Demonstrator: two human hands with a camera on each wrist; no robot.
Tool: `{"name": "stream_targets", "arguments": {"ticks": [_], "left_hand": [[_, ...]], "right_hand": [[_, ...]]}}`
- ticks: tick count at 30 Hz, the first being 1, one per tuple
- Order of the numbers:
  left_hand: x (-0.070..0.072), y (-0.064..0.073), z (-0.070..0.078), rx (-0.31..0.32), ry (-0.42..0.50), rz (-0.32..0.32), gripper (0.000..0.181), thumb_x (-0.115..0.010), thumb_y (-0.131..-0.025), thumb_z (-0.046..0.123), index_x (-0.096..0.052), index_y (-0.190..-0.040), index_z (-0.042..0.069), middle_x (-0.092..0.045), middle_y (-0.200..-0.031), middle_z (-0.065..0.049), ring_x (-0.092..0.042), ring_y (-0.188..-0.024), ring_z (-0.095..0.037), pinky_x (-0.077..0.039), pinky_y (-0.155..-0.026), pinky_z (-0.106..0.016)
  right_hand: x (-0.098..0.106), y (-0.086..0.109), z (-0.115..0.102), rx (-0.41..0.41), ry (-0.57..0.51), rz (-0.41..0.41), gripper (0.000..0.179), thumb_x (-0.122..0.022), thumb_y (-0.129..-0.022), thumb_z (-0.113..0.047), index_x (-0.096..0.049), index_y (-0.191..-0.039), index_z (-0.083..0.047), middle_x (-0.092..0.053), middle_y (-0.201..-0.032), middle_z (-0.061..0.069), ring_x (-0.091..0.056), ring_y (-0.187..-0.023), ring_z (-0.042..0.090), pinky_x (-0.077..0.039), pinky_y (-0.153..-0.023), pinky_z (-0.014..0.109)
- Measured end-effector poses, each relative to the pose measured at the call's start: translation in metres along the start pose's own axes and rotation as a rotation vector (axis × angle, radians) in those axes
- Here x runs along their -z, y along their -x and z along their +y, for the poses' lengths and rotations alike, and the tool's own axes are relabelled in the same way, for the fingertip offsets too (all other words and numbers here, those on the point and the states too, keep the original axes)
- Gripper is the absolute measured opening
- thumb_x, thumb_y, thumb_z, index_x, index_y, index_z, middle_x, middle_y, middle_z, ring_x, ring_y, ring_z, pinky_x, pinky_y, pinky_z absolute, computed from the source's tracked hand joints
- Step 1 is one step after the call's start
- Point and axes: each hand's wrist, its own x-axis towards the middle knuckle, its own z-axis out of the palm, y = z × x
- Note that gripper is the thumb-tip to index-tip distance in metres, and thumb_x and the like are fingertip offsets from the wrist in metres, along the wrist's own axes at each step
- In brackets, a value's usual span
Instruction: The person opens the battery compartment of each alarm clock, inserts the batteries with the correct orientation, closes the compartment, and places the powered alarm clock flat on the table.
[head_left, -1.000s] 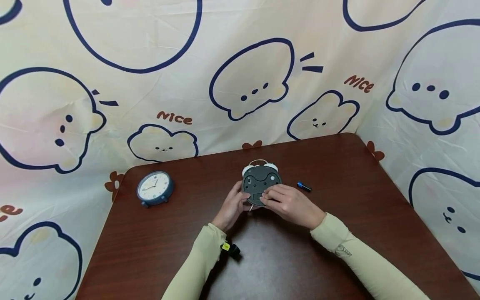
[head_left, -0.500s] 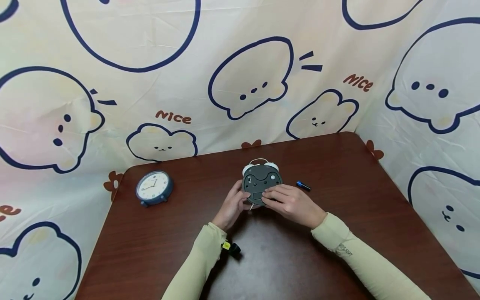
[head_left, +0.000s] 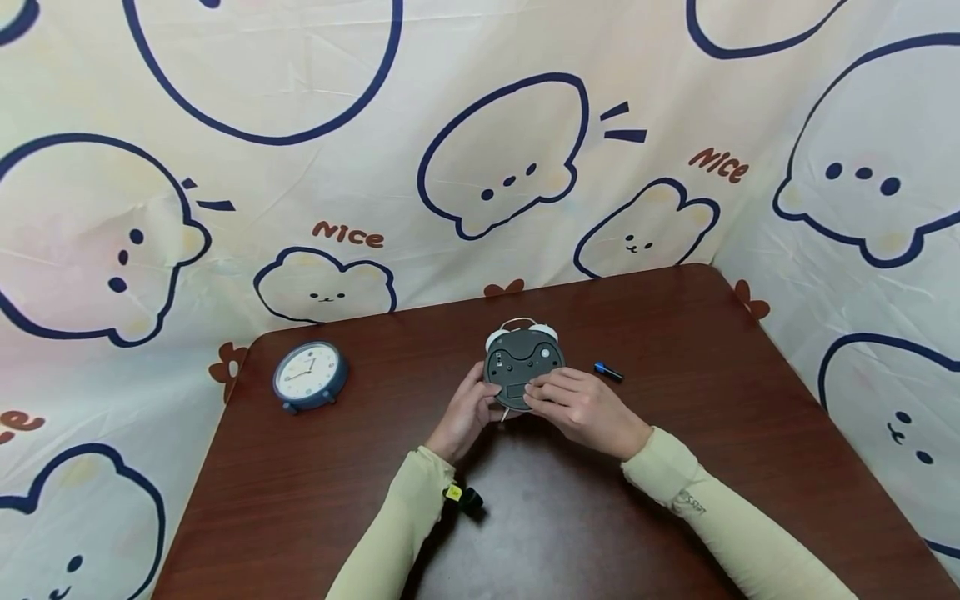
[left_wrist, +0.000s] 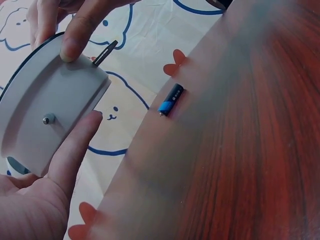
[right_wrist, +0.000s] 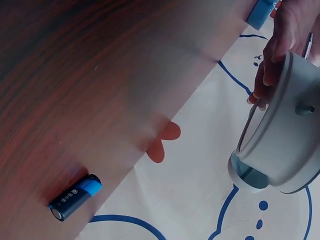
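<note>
In the head view an alarm clock [head_left: 513,348] with two white bells and a wire handle is held up, its dark grey back toward me. My left hand [head_left: 460,414] grips its left side, thumb on the back and fingers underneath. At the lower right, my right hand [head_left: 588,408] has its fingertips beside the rectangular battery cover [head_left: 515,393]. The left wrist view shows the white side of the alarm clock [left_wrist: 60,100], with the right thumb [left_wrist: 75,42] pressed on it near a metal leg [left_wrist: 106,52].
A black and blue battery [head_left: 608,372] lies on the dark wooden table [head_left: 300,500], right of the alarm clock. At the back left sits a round blue clock [head_left: 309,375] with a white dial. Patterned cloth [head_left: 480,50] hangs behind the table.
Both hands stay at the alarm clock. Early on, the right fingertips shift very slightly at its lower right back. The battery and blue clock stay put.
</note>
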Motion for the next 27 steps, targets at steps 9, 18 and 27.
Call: {"name": "stream_targets", "arguments": {"ticks": [9, 18, 27], "left_hand": [[0.0037, -0.0003, 0.0021, 0.011, -0.032, 0.009, 0.052, -0.043, -0.096, 0.004, -0.036, -0.147, 0.001, -0.065, -0.119, -0.004, -0.072, -0.095, -0.012, -0.062, -0.082, -0.037], [0.0057, 0.0012, 0.0009, 0.008, -0.056, 0.003, 0.052, -0.044, -0.097, 0.007, -0.036, -0.148, 0.001, -0.062, -0.123, -0.005, -0.073, -0.095, -0.013, -0.062, -0.082, -0.039], [0.0081, 0.0014, 0.0012, 0.006, -0.052, 0.016, 0.052, -0.044, -0.096, 0.007, -0.036, -0.148, 0.002, -0.062, -0.125, -0.005, -0.073, -0.099, -0.013, -0.062, -0.084, -0.038]], "right_hand": [[-0.0022, -0.0003, 0.0009, -0.013, 0.007, -0.016, 0.033, -0.091, -0.078, -0.013, -0.082, -0.110, -0.009, -0.079, -0.105, 0.002, -0.072, -0.104, 0.016, -0.059, -0.092, 0.033], [-0.0045, 0.0035, 0.0015, -0.024, -0.031, -0.014, 0.037, -0.093, -0.076, -0.013, -0.081, -0.111, -0.010, -0.078, -0.108, 0.002, -0.071, -0.104, 0.016, -0.060, -0.093, 0.034], [-0.0002, 0.0011, 0.0026, -0.167, -0.083, -0.040, 0.069, -0.092, -0.077, -0.038, -0.068, -0.138, -0.015, -0.072, -0.123, 0.002, -0.065, -0.113, 0.021, -0.054, -0.100, 0.041]]}}
